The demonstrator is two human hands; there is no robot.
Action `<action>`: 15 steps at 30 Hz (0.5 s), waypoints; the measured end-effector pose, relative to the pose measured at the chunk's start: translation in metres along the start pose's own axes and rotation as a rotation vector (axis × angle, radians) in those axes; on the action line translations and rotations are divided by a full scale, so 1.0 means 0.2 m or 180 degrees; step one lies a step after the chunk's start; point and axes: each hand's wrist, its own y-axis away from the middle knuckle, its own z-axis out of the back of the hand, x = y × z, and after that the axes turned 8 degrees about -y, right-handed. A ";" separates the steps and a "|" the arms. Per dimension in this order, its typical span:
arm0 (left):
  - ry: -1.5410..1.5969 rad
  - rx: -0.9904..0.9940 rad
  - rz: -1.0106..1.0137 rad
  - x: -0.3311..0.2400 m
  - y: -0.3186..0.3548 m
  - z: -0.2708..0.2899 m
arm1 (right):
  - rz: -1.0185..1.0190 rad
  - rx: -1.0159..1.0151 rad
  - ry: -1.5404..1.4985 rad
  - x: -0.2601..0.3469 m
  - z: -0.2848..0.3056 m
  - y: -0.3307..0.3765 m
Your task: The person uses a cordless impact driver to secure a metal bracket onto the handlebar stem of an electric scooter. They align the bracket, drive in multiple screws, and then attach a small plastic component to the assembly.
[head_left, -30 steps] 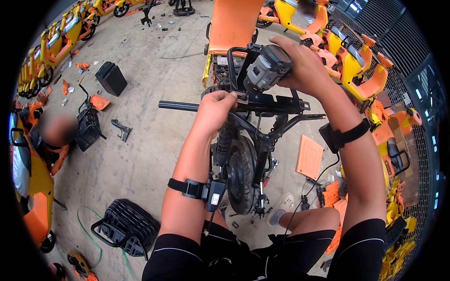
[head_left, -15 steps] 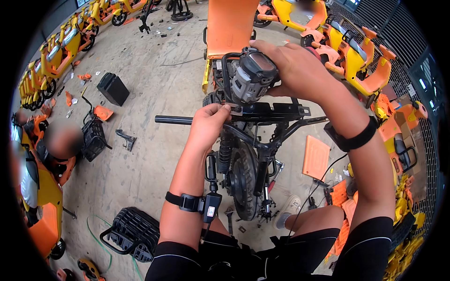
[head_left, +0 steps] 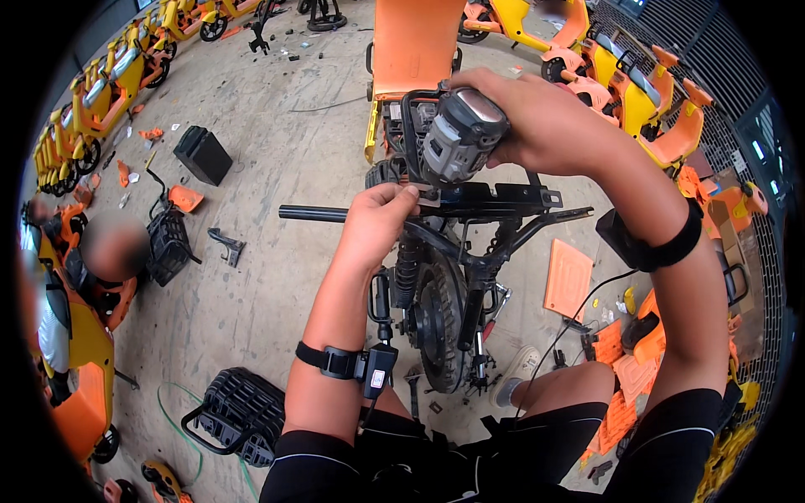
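My right hand (head_left: 545, 117) is wrapped round a grey and black cordless power tool (head_left: 461, 138), held above the scooter's rear frame; its working tip is hidden beneath its body. Just to the left and nearer, the thumb and fingers of my left hand (head_left: 386, 214) pinch the left end of a black metal bracket (head_left: 495, 198). That bracket lies across the black tubular frame (head_left: 474, 251) of the partly stripped scooter. Below it stand a rear wheel (head_left: 440, 335) and a spring shock absorber (head_left: 409, 272). Orange bodywork (head_left: 417, 46) rises at the scooter's far end.
A black box (head_left: 203, 155), a bracket (head_left: 226, 246) and a black basket-like rack (head_left: 239, 417) lie on the floor at left. On the right are an orange panel (head_left: 568, 277) and heaped orange parts. Yellow-orange scooters line both sides; a person (head_left: 113, 251) is at far left.
The power tool has tilted and shifted slightly right with my right hand. My right elbow has swung outward to the right. My left hand keeps its pinch in nearly the same place.
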 end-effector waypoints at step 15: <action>0.0022 -0.0049 0.0008 0.02 0.00 0.02 | 0.0528 -0.1032 -0.0107 -0.06 -0.19 0.07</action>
